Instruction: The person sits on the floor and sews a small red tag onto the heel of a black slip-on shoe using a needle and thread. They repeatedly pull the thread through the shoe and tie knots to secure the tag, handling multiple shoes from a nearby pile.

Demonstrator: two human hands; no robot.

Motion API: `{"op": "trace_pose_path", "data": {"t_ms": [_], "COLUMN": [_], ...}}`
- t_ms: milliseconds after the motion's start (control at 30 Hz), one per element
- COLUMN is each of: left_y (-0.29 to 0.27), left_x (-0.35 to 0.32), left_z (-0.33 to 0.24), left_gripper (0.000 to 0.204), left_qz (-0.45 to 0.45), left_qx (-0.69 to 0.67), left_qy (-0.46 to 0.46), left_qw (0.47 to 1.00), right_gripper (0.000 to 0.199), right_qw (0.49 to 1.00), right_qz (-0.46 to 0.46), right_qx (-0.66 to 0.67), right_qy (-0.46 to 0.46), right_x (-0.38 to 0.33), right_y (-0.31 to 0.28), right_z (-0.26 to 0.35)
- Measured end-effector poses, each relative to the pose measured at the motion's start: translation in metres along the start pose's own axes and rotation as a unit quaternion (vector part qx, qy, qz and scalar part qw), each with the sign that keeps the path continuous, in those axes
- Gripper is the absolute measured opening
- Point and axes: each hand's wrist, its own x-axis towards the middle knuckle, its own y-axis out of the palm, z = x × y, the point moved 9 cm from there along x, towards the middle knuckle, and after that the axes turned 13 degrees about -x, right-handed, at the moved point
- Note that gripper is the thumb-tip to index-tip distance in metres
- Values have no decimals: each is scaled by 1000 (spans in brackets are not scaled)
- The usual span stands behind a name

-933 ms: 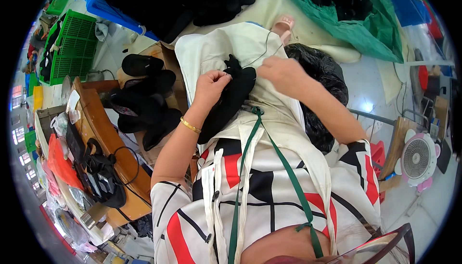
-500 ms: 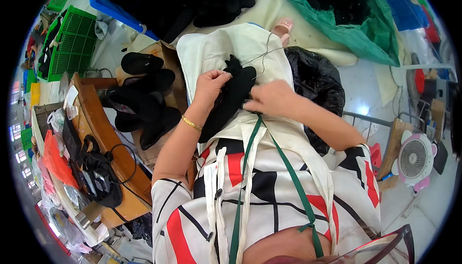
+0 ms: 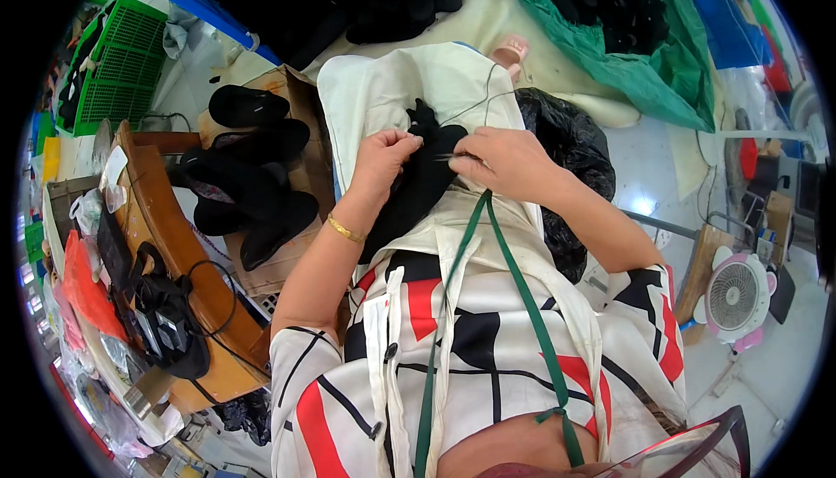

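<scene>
A black cloth shoe [image 3: 416, 195] lies slanted across the white apron [image 3: 359, 86] on my lap, with a ruffled black piece [image 3: 423, 116] at its far end. My left hand [image 3: 385, 160] is closed, thumb and forefinger pinching the shoe's upper left edge. On the other side, my right hand [image 3: 496, 158] holds a thin, pale needle [image 3: 443, 157] between its fingertips, its point directed left at the shoe. Dark thread [image 3: 475, 104] loops over the apron beyond my right hand; where it joins the shoe or needle is hidden.
Several black shoes [image 3: 252, 178] sit on a cardboard box [image 3: 315, 160] at the left, beside a wooden table [image 3: 205, 304]. Ahead are a blue crate [image 3: 222, 16] and a green sack [image 3: 601, 77] of black items. A black plastic bag [image 3: 570, 147] and a fan [image 3: 736, 297] are at right.
My right hand has moved up and closed in a pinch, with the needle now visible at the shoe. My left hand keeps its pinch on the shoe in nearly the same place.
</scene>
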Motion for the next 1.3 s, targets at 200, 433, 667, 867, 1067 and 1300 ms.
{"op": "trace_pose_path", "data": {"t_ms": [200,433,667,867,1067,1300], "left_y": [2,3,6,9,53,21], "left_x": [-6,-4,-5,-14,-54,-55], "left_z": [-1,-1,-2,-24,-43,13], "left_gripper": [12,11,10,11,12,15], "left_qz": [-9,-3,-6,-29,126,32], "left_qx": [-20,-27,-16,10,289,243], "left_qy": [-10,-14,-9,90,266,78], "left_qw": [1000,1000,1000,996,911,966], "right_gripper": [23,23,23,31,21,13], "right_qw": [997,996,994,993,998,994], "right_qz": [-41,-45,-62,-65,-43,-79], "right_qx": [-62,-70,-82,-48,-46,-74], "right_qy": [2,-7,-25,-85,25,-12], "right_x": [23,32,34,0,-17,-36], "right_y": [12,18,20,-9,23,39], "right_z": [-1,0,5,31,-19,-33]}}
